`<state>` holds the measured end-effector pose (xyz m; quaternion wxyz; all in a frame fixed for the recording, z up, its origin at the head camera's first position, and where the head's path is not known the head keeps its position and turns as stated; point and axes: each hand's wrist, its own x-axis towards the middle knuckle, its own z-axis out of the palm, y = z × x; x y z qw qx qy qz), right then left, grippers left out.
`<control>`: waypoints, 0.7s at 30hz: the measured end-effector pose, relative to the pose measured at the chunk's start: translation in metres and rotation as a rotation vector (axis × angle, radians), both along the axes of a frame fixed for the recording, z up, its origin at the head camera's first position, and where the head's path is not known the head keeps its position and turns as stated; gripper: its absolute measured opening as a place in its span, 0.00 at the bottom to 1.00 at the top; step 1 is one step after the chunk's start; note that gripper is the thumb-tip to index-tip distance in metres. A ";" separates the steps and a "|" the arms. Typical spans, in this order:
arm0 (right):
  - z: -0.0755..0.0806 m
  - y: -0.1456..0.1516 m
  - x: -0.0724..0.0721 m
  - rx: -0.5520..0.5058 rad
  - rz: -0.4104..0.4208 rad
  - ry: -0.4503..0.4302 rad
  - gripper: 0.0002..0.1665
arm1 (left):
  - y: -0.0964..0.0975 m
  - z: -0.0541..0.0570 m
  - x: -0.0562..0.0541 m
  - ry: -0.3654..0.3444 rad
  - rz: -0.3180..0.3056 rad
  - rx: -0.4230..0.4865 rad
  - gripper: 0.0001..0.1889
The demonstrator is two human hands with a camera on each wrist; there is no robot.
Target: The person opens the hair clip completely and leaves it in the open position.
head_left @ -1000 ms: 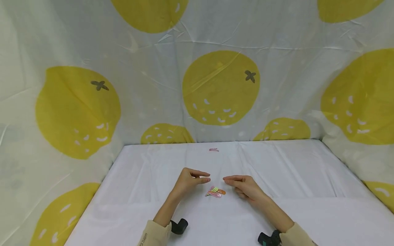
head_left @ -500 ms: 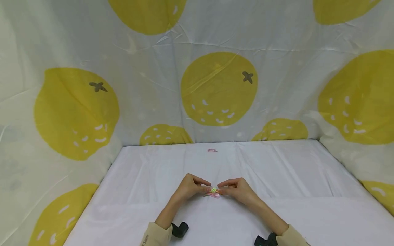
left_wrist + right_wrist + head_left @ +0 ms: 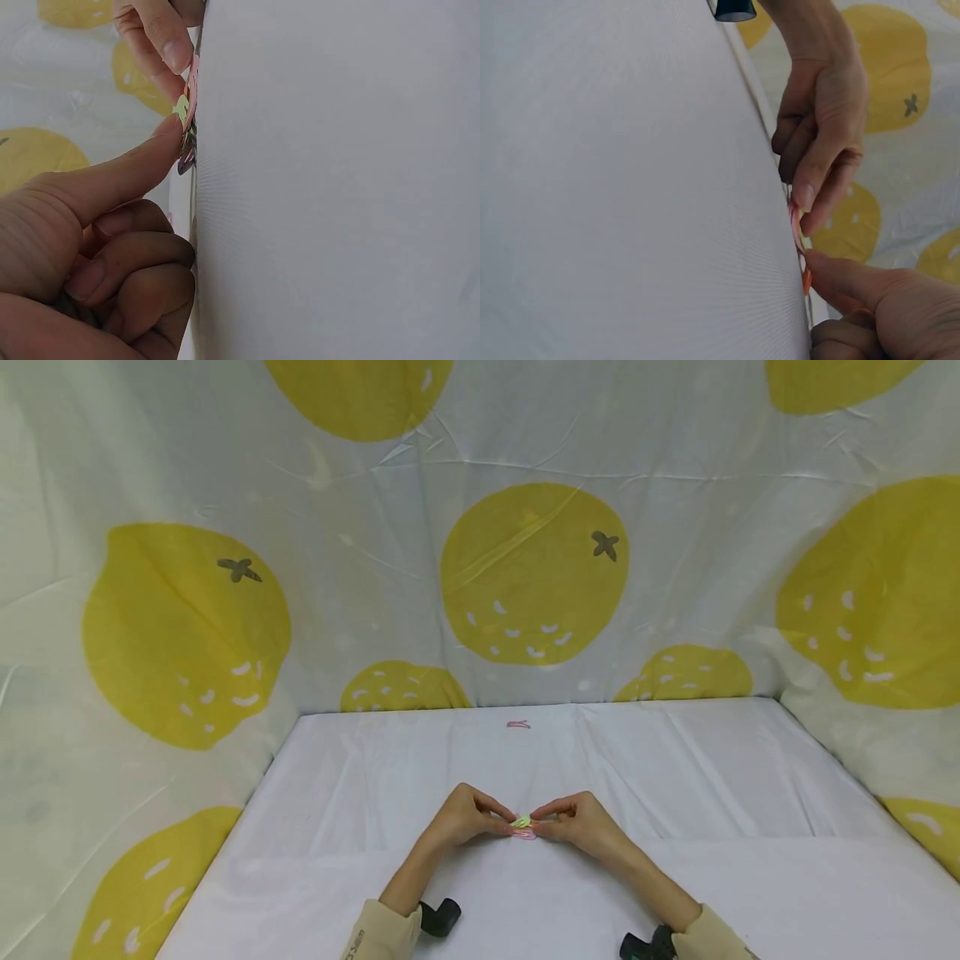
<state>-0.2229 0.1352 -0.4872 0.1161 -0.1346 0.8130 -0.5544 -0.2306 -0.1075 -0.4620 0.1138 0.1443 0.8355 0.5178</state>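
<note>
White tabletop [image 3: 675, 768] spreading beneath; left hand [image 3: 463, 817] and right hand [image 3: 583, 821] pinching yellow-green clip [image 3: 521, 821] at opposite ends, apparently for steadiness; pink clip [image 3: 524, 835] lying just nearside, reddish clip [image 3: 517, 724] well beyond.

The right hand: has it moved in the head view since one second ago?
Yes. Against the far pink clip, the right hand has shifted left and its fingers sit lower in view.

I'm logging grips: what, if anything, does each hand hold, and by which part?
Left hand and right hand touch opposite sides of the hair clip pile; whether either grips a clip cannot be told.
</note>
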 end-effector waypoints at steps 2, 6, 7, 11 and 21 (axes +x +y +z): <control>0.000 0.000 0.000 0.000 0.001 0.004 0.10 | 0.000 0.000 0.000 0.006 -0.002 -0.005 0.07; 0.000 -0.001 0.000 0.009 0.000 0.015 0.08 | 0.000 0.001 0.001 0.019 -0.004 -0.018 0.07; 0.000 -0.001 0.000 0.012 0.000 0.017 0.08 | 0.000 0.002 0.001 0.020 -0.002 -0.020 0.07; 0.001 -0.002 0.001 0.013 -0.017 0.003 0.09 | -0.001 0.003 0.001 0.020 0.016 -0.039 0.06; 0.002 -0.002 0.001 0.013 -0.100 -0.023 0.11 | 0.000 0.001 -0.001 0.007 0.017 -0.023 0.05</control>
